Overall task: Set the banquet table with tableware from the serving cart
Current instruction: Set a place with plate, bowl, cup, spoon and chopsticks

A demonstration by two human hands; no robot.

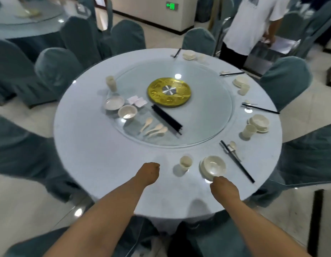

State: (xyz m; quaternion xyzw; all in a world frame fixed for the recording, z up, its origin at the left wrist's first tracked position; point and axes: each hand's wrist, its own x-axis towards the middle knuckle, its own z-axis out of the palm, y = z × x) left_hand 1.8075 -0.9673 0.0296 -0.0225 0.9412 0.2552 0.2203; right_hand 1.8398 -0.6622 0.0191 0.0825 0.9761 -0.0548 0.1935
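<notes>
Tableware is laid along the right rim of the round banquet table (98,164). Nearest, a cream bowl (214,166) on its plate is touched at the near rim by the right hand (225,188), fingers curled under; whether the rim is pinched cannot be told. A cup (185,162) stands just left of it, black chopsticks (237,162) to the right. The left hand (149,173) is held closed and empty above the cloth. Spare bowls, spoons (155,128) and chopsticks are kept on the glass turntable (207,115).
</notes>
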